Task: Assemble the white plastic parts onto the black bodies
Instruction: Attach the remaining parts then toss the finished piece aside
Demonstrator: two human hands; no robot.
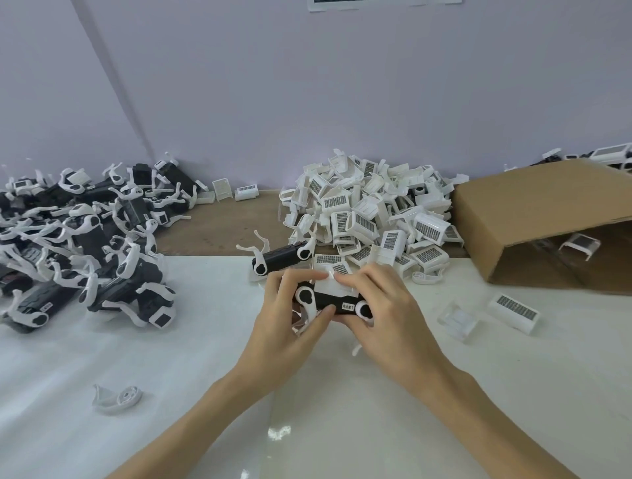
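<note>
A small white label point(347, 307) sits on the front face of the black body point(337, 304) held at the picture's centre, but its dark characters are too blurred to read. At twelve o'clock, a paper sheet point(383, 4) on the wall shows only its cropped lower edge, unreadable.

Both hands cover most of the black plastic body point(337, 305) between them. The brown cardboard box point(533, 218) is cut off at the right edge. The small white label point(347, 307) is unreadable.

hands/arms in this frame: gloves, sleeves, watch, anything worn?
Nothing worn that shows. The left hand and right hand are bare, no gloves, and no rings or watch are visible. Both forearms are bare down to the frame's bottom edge, with no sleeve, band or marking in view.
</note>
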